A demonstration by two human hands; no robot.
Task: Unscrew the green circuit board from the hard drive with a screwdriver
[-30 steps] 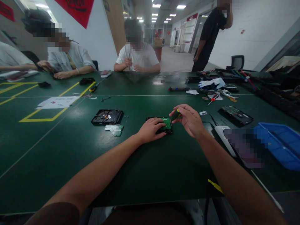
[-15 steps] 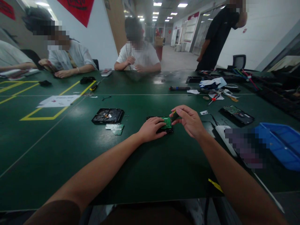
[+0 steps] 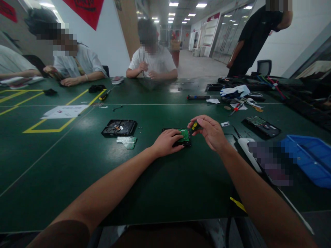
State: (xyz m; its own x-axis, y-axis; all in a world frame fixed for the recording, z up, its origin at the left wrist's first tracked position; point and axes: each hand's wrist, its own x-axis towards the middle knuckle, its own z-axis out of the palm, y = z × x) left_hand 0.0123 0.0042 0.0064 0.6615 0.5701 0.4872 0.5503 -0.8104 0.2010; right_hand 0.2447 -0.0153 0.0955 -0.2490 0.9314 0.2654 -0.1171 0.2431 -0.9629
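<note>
A hard drive with a green circuit board [image 3: 184,135] lies on the green table [image 3: 144,193] in front of me. My left hand [image 3: 168,142] rests over its left part, fingers spread across the board and thumb along the near edge. Pinched in my right hand [image 3: 209,132] is a screwdriver with a dark and yellow handle [image 3: 195,126], at the drive's right end; its tip is too small to make out. Further left sit another black drive [image 3: 119,127] and a loose circuit board [image 3: 126,142], with tiny bits beside them.
On the right are a third drive [image 3: 261,126], a blue tray [image 3: 310,158], a blurred-out device [image 3: 269,163] and a red screwdriver [image 3: 236,109]. White paper [image 3: 64,111] lies at the left. People sit across the table; a person in black [image 3: 252,38] stands behind.
The screwdriver handle has turned and tilted slightly in my right hand, showing more yellow. My left hand stays in place. The standing person has shifted right.
</note>
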